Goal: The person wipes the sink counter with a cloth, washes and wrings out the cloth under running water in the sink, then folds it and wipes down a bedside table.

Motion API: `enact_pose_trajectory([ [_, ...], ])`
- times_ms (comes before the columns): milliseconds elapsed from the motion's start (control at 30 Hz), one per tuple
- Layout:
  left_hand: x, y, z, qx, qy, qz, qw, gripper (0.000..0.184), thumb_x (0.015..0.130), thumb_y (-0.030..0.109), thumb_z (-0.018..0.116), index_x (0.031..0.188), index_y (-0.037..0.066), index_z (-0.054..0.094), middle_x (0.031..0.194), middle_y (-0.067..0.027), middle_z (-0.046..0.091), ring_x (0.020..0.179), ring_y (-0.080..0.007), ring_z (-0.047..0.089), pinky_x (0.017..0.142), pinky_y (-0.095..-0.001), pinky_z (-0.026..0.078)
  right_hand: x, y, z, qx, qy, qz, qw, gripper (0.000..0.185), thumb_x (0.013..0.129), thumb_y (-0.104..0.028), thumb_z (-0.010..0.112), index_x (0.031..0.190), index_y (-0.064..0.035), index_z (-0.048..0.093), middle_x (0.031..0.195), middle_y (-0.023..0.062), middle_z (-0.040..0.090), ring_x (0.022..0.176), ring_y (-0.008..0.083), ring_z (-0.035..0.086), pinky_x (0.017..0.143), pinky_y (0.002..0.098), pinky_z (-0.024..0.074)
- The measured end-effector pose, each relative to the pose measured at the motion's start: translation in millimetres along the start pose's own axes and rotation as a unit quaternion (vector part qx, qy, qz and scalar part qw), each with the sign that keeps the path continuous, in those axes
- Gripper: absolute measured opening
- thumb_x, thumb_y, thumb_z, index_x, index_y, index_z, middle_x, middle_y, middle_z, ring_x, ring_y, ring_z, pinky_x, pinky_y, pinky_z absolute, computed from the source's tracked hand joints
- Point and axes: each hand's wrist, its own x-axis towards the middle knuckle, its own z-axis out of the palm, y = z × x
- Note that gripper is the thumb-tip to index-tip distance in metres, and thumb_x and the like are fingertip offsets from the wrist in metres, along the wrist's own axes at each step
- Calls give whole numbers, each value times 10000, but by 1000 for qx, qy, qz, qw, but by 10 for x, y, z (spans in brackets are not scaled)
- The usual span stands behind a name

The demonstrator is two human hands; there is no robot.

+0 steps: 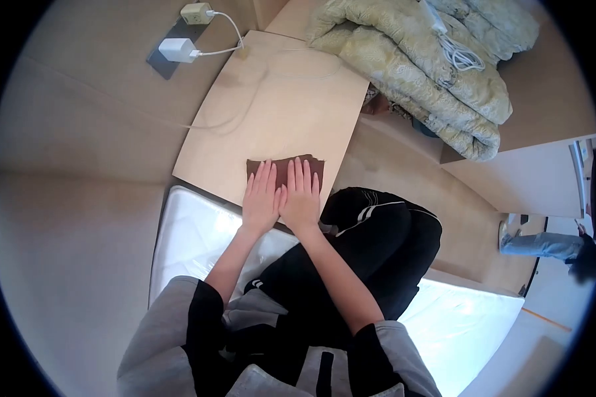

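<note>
A small brown cloth [279,171] lies spread on the light wooden board [271,112], close to the board's near edge. My left hand [261,202] rests flat on the left part of the cloth, fingers stretched out and pointing away from me. Beside it, my right hand [300,202] presses flat on the right part, its fingers slightly spread. The two thumbs touch or nearly touch in the middle. Both hands cover most of the cloth; its far edge and a strip between the hands show.
Two plugged-in chargers [179,50] sit on a wall socket plate at upper left, with a white cable. A folded quilt [410,66] carries a power strip cord [458,53]. My bent legs [371,238] rest right of the board, by a plastic-covered mattress [192,231]. Another person [549,246] is far right.
</note>
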Motion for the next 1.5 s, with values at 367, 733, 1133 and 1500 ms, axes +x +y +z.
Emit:
enact_pose_trajectory([
  [367,1470,-922,-104,34,62,34,997,535,900,230,365,1368,-21,303,1436,-164,300,1345,-262,264,1108,-405,195,1712,-120,515,3,96,-71,993,556,879,-288,402,1351,1,354,1418,147,327,1336,269,265,1093,420,213],
  [733,1758,-1101,-12,64,90,-1,994,540,928,272,330,1377,-22,277,1438,-170,292,1351,-279,242,1114,-403,173,2070,-124,598,24,105,-100,989,516,896,-255,391,1350,-13,356,1402,149,353,1329,279,284,1082,438,228],
  [1133,-260,-296,-140,-5,31,-21,999,532,894,233,415,1334,-58,345,1417,-189,325,1335,-301,285,1090,-427,216,-69,-366,78,25,-38,-47,998,588,869,-278,404,1373,11,316,1441,157,299,1357,282,240,1095,441,201],
  [1500,513,-1240,-383,46,38,41,997,522,898,213,390,1355,-28,320,1432,-162,308,1344,-274,270,1113,-415,191,956,-768,503,40,45,-103,993,570,872,-282,401,1343,32,345,1410,182,331,1346,292,249,1107,441,181],
])
